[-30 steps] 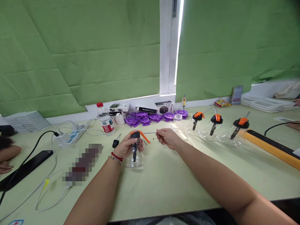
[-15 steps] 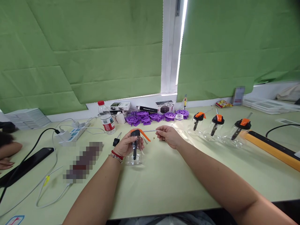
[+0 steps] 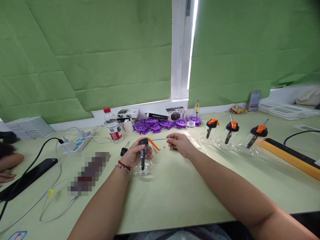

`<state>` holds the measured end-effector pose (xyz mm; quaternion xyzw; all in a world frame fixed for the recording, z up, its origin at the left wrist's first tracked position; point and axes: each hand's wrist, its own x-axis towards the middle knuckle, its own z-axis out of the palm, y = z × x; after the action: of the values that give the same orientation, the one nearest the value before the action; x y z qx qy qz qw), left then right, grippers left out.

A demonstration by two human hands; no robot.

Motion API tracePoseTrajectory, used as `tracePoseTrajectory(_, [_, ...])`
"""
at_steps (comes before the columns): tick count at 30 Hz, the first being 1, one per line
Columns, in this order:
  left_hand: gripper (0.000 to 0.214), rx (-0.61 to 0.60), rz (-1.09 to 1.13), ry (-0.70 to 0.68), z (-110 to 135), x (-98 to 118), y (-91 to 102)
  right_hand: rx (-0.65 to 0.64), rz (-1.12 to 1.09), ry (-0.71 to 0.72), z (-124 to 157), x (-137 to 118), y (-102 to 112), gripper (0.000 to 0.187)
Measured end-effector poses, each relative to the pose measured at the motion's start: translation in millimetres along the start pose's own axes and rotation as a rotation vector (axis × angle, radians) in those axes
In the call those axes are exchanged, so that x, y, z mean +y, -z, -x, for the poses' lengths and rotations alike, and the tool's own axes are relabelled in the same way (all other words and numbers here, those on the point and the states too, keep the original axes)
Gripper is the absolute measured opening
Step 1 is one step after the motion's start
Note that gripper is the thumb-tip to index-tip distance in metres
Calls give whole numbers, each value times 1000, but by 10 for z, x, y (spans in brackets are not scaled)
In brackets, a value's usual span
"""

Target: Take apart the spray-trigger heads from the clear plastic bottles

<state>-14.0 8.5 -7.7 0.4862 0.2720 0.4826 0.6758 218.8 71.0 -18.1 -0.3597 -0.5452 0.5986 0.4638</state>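
My left hand [image 3: 134, 154] is wrapped round a clear plastic bottle [image 3: 143, 164] that stands on the pale green table [image 3: 175, 193]. The bottle carries a black pump head with an orange lever [image 3: 151, 142]. A thin metal tube [image 3: 159, 139] sticks out sideways from the head toward the right. My right hand [image 3: 179, 144] pinches the tube's far end between thumb and fingers. A small dark speck lies on the table just below the tube.
Three finished clear bottles [image 3: 230, 135] with black and orange heads stand to the right, an uncapped one [image 3: 190, 128] behind. Purple plastic parts [image 3: 162, 125], small boxes and a water bottle [image 3: 112, 126] line the back. A power strip with cables [image 3: 75, 143] lies left; another person's arm [image 3: 10, 161] rests at the left edge.
Both hands have kept their hold. The orange lever has tipped a little down to the right, and the view has shifted slightly.
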Motion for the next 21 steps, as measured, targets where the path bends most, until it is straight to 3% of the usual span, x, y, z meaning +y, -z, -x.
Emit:
tracePoseTrajectory(2, [34, 40, 7, -13, -4, 8, 7, 43, 217, 72, -29, 37, 48, 15])
tracePoseTrajectory(4, [34, 116, 20, -51, -11, 12, 10, 19, 618, 191, -44, 75, 65, 13])
tracePoseTrajectory(7, [33, 256, 41, -122, -24, 16, 7, -182, 1268, 362, -34, 123, -7, 23])
tracePoseTrajectory(10, [36, 321, 50, -146, -35, 21, -2, -293, 1634, 413, -7, 162, -145, 25])
tracePoseTrajectory(16, [37, 348, 46, -173, -43, 10, -11, -283, 1740, 437, -8, 204, -228, 24])
tracePoseTrajectory(21, [37, 403, 72, -168, -56, 19, 1, -239, 1527, 400, -2, 157, -176, 25])
